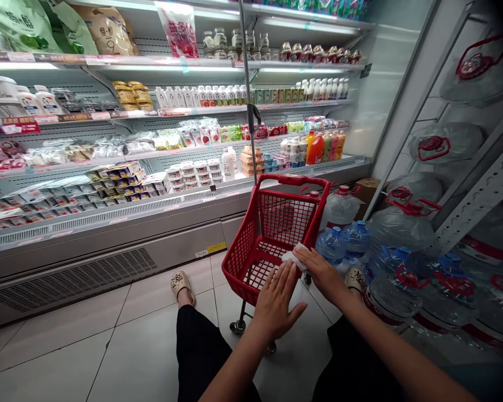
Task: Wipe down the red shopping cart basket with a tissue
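Note:
A small red plastic shopping cart (238, 245) on wheels stands right in front of me, its lattice basket showing no goods. My right hand (322, 273) holds a crumpled white tissue (293, 257) at the basket's near right rim. Its fingers lie over the tissue, partly hiding it. Beside it, my left hand (279, 301) reaches over the near side with fingers stretched out and thumb apart, nothing visible in it. Its fingertips come close to the tissue; whether they touch it or the rim I cannot tell.
A lit refrigerated display (184, 234) with several shelves of dairy goods and drinks runs along the far side. Large water bottles (396, 293) crowd the floor at the right, near a white metal rack (469, 195). My feet straddle the cart on the tiled floor (146, 346).

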